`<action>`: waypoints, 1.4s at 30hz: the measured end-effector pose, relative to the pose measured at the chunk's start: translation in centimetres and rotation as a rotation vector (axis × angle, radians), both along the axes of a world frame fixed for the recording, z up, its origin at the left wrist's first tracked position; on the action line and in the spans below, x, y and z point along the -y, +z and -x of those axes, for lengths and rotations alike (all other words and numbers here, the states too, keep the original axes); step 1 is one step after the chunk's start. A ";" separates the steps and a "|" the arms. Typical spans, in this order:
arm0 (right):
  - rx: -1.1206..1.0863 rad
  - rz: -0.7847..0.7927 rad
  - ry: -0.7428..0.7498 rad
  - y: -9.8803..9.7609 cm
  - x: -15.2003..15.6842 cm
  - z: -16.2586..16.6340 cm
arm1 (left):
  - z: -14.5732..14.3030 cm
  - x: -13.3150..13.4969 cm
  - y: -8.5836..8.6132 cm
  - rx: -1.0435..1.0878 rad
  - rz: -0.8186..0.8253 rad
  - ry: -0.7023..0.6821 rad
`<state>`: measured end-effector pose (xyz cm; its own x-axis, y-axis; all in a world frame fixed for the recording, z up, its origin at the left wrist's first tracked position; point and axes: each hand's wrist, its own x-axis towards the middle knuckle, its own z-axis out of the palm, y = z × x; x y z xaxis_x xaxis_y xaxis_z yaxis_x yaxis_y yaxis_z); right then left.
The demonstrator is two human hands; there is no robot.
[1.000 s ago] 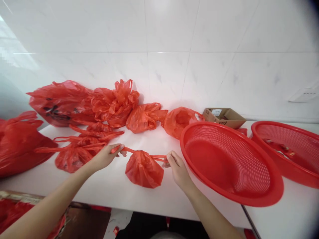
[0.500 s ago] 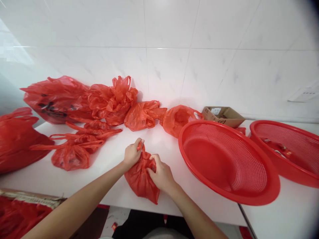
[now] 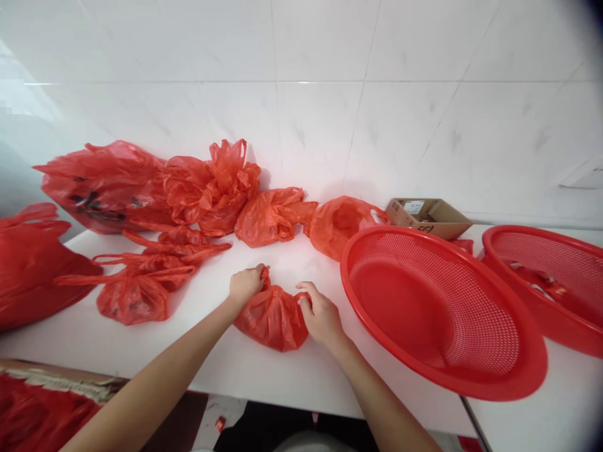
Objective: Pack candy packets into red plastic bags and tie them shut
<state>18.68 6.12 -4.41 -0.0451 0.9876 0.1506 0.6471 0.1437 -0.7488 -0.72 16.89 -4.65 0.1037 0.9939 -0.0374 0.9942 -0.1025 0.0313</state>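
At mid-frame, bare desk [image 3: 301, 260] is opening a lane between the small red bag [image 3: 276, 326] and the rear bags [image 3: 266, 220]. The large basket [image 3: 400, 301] is blocking its right end; tied bags [image 3: 134, 298] are crowding the left. Below center, more room is lying between the left forearm [image 3: 174, 361] and right forearm [image 3: 372, 389].

Along the back edge of the counter [image 3: 245, 380], counts four bags [image 3: 268, 216] and one box [image 3: 407, 220]. At the left edge, one big bag [image 3: 38, 276]; inward from there, at least three small bags [image 3: 134, 298], overlapping too much for an exact tally. Near the front edge, one held bag [image 3: 277, 323], two hands: left hand [image 3: 245, 284], right hand [image 3: 323, 317]. Toward the right edge, two baskets [image 3: 396, 301].
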 end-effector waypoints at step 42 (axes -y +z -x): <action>-0.695 0.108 0.192 -3.1 1.5 0.0 | 1.5 1.3 0.8 0.672 -0.159 0.255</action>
